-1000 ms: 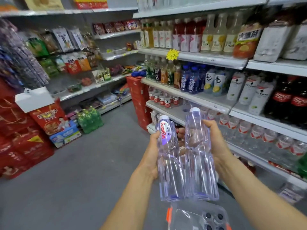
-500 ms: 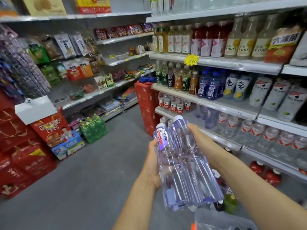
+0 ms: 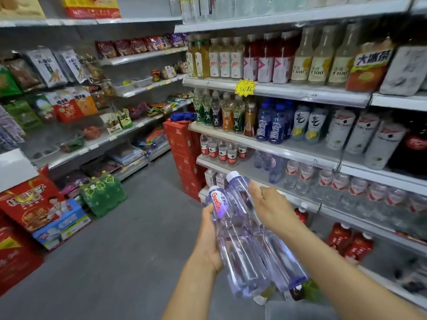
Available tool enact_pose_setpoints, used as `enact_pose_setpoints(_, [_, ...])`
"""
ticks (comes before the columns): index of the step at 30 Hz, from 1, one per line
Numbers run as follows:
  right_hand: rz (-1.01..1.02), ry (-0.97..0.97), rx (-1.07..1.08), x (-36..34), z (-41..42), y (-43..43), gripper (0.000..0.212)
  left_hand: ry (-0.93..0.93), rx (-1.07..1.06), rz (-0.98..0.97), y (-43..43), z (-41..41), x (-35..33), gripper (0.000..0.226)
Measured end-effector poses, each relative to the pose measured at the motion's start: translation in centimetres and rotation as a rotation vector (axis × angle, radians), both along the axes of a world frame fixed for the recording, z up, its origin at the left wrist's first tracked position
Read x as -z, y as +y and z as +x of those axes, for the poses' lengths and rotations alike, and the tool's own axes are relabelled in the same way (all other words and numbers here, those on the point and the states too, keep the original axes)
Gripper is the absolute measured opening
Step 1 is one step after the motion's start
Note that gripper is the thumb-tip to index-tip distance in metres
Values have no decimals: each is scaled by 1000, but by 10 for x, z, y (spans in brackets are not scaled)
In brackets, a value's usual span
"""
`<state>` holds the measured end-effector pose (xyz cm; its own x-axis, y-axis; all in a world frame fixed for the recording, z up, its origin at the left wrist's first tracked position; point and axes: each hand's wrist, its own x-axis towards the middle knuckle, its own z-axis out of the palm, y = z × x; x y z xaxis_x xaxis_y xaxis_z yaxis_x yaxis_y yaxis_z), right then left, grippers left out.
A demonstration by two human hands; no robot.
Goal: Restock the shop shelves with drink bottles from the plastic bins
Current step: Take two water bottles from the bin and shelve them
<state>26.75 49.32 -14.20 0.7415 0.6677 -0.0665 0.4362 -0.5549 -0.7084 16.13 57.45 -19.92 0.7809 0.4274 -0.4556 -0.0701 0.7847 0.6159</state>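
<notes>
Two clear purple-tinted water bottles lie side by side between my hands, tilted with their white caps pointing up and left toward the shelves. My left hand (image 3: 209,236) grips the left bottle (image 3: 240,257), which carries a red Ganten label near its neck. My right hand (image 3: 272,210) curls over the right bottle (image 3: 277,262) from above. The water shelf (image 3: 245,168) lies just beyond the caps, with a bare stretch between red-labelled small bottles (image 3: 223,150) and a few matching purple bottles (image 3: 272,166).
Drink shelves fill the right side, with tea, juice and cola rows above and red-capped water bottles (image 3: 346,183) lower down. Red cartons (image 3: 182,153) are stacked at the shelf end. Snack shelves, green bottle packs (image 3: 101,195) and boxes line the left. Grey floor lies between.
Both bottles have tipped from upright to a slant and dropped lower in view. The camera has swung left and nearer the shelves; the plastic bin at the bottom edge has gone out of sight.
</notes>
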Motion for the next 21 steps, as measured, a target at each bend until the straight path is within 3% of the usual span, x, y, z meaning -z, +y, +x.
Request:
enact_pose_setpoints(4, [35, 207, -77, 13, 31, 10, 86, -46, 37, -22, 20, 37, 5, 62])
enact_pose_setpoints(7, [182, 389, -85, 12, 65, 17, 31, -11, 60, 9, 38, 64, -1, 60])
enact_pose_setpoints(8, [227, 458, -80, 9, 74, 17, 25, 2, 63, 23, 43, 72, 1, 63])
enact_pose_setpoints(10, [315, 579, -20, 14, 101, 22, 27, 19, 64, 47, 56, 91, 1, 65])
enact_pose_setpoints(13, [367, 721, 41, 29, 134, 40, 72, 22, 62, 81, 78, 118, 7, 75])
enact_pose_setpoints(14, [378, 756, 70, 33, 142, 44, 75, 50, 48, 99, 84, 126, 8, 76])
enact_pose_setpoints(17, [444, 875, 45, 48, 168, 55, 30, 128, 9, 180, 100, 149, 11, 64])
enact_pose_setpoints(21, [445, 946, 78, 50, 190, 67, 30, 150, 34, 286, 112, 172, 11, 45])
